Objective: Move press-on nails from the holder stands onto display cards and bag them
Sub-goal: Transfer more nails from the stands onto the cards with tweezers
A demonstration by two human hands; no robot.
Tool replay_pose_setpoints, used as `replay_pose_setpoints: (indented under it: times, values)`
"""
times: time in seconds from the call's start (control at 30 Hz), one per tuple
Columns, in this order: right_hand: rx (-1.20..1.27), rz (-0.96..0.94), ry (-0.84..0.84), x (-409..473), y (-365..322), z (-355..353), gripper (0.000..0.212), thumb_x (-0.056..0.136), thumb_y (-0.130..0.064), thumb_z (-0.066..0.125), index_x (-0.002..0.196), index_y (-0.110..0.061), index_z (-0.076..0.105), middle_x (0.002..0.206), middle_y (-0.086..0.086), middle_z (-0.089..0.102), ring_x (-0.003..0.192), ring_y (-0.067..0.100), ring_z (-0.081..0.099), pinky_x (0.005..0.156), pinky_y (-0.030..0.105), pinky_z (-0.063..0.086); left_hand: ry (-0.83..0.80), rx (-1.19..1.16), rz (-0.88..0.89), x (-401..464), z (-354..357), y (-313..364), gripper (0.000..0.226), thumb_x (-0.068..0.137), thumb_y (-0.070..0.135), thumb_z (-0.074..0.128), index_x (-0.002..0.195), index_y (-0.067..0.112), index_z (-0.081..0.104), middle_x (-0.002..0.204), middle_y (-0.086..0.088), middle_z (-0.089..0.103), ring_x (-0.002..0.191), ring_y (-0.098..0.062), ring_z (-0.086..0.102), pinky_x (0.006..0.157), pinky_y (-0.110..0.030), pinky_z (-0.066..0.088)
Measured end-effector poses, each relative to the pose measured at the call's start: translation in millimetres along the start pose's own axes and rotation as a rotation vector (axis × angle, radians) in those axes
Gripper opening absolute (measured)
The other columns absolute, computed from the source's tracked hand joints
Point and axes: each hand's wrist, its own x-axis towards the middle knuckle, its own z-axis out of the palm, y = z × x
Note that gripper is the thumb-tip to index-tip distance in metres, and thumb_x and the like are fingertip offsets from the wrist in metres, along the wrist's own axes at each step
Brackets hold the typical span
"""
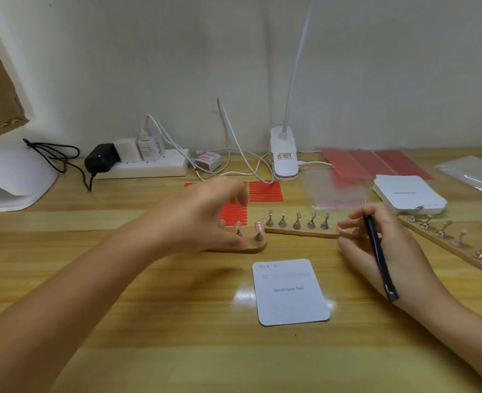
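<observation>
Seemingly mid-reach, the left hand [202, 217] hovers blurred over a short wooden holder stand [251, 245] carrying pink press-on nails [259, 226], fingers loosely spread, gripping nothing; the right hand [376, 239] holds slim black tweezers [378, 256], probably for lifting nails; a white rounded display card [290, 292] lies just in front, likely awaiting them; clear plastic bags [336, 188] wait behind.

Pale wall [120, 52] behind glossy wooden desk [177, 350].

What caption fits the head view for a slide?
Left hand hovers over a nail stand, right hand holds a tool, card on the desk between.
</observation>
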Motion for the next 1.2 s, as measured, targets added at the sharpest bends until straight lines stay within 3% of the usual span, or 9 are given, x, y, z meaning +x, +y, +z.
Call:
replay_pose_setpoints:
  times: [0.07, 0.23, 0.33, 0.5, 0.6, 0.77, 0.97, 1.07, 1.2]
  values:
    - [-0.039, 0.023, -0.024, 1, 3, 1, 0.036, 0.080, -0.007, 0.068, 0.089, -0.032, 0.043, 0.095, -0.013, 0.060, 0.085, -0.013, 0.055, 0.070, 0.004, 0.040, 0.019, -0.099, -0.061, -12, -2, -14, 0.050, 0.057, 0.055, 0.072, 0.093, 0.049, 0.038, 0.098, 0.032, 0.039, 0.085, 0.013, 0.044, 0.069, -0.018, 0.038]
    - [-0.215, 0.001, -0.029, 6, 2, 2, 0.033, 0.079, -0.014, 0.071, 0.096, -0.025, 0.045, 0.090, -0.019, 0.053, 0.081, -0.002, 0.052, 0.072, 0.020, 0.040, -0.042, -0.190, -0.194, -38, 14, -42, 0.071, 0.058, 0.053, 0.072, 0.119, 0.047, 0.035, 0.105, 0.035, 0.038, 0.099, 0.019, 0.039, 0.075, -0.003, 0.034]
    - [-0.358, -0.008, -0.039, 15, 0, -2, 0.032, 0.078, -0.022, 0.073, 0.091, -0.028, 0.044, 0.083, -0.019, 0.049, 0.083, 0.012, 0.051, 0.079, 0.034, 0.037, 0.010, -0.252, -0.209, -41, 20, -47, 0.065, 0.063, 0.047, 0.073, 0.118, 0.048, 0.038, 0.107, 0.032, 0.043, 0.099, 0.020, 0.042, 0.074, 0.000, 0.035]
    - [-0.285, -0.014, -0.078, 17, 1, -4, 0.032, 0.076, -0.019, 0.075, 0.077, -0.030, 0.045, 0.086, -0.012, 0.062, 0.089, 0.020, 0.060, 0.084, 0.044, 0.045, 0.095, -0.316, -0.193, -37, 26, -45, 0.050, 0.073, 0.026, 0.076, 0.108, 0.047, 0.047, 0.102, 0.023, 0.053, 0.097, 0.018, 0.046, 0.075, 0.000, 0.038]
    - [-0.254, -0.030, -0.075, 19, 4, -4, 0.032, 0.075, -0.018, 0.075, 0.076, -0.031, 0.045, 0.085, -0.013, 0.061, 0.088, 0.019, 0.059, 0.081, 0.042, 0.046, 0.115, -0.363, -0.195, -33, 31, -38, 0.049, 0.070, 0.025, 0.077, 0.100, 0.050, 0.047, 0.100, 0.019, 0.056, 0.097, 0.012, 0.050, 0.075, -0.001, 0.039]
    - [-0.260, -0.060, -0.100, 21, 12, -9, 0.030, 0.075, -0.020, 0.074, 0.078, -0.031, 0.047, 0.084, -0.012, 0.059, 0.082, 0.010, 0.055, 0.066, 0.023, 0.038, 0.167, -0.398, -0.166, -26, 41, -24, 0.048, 0.068, 0.023, 0.079, 0.097, 0.046, 0.049, 0.098, 0.014, 0.058, 0.096, 0.004, 0.054, 0.079, -0.003, 0.040]
    - [-0.249, -0.010, -0.089, 23, 20, -17, 0.027, 0.077, -0.017, 0.073, 0.081, -0.027, 0.048, 0.085, -0.007, 0.058, 0.083, 0.016, 0.055, 0.068, 0.032, 0.039, 0.149, -0.380, -0.160, -11, 51, -8, 0.046, 0.068, 0.031, 0.079, 0.103, 0.040, 0.049, 0.100, 0.018, 0.056, 0.096, 0.003, 0.052, 0.077, -0.002, 0.037]
    - [-0.211, 0.022, -0.061, 22, 21, -17, 0.027, 0.078, -0.014, 0.072, 0.082, -0.025, 0.048, 0.087, -0.012, 0.059, 0.087, 0.016, 0.056, 0.069, 0.030, 0.036, 0.148, -0.402, -0.158, -4, 56, -1, 0.046, 0.069, 0.032, 0.079, 0.104, 0.037, 0.049, 0.100, 0.018, 0.055, 0.096, 0.001, 0.052, 0.083, -0.009, 0.041]
    - [-0.154, 0.016, 0.026, 21, 22, -17, 0.027, 0.081, -0.017, 0.070, 0.079, -0.028, 0.046, 0.088, -0.009, 0.061, 0.086, 0.004, 0.053, 0.068, 0.005, 0.034, 0.146, -0.431, -0.165, 3, 59, 3, 0.045, 0.069, 0.031, 0.079, 0.103, 0.036, 0.051, 0.099, 0.018, 0.055, 0.097, 0.000, 0.053, 0.088, -0.016, 0.043]
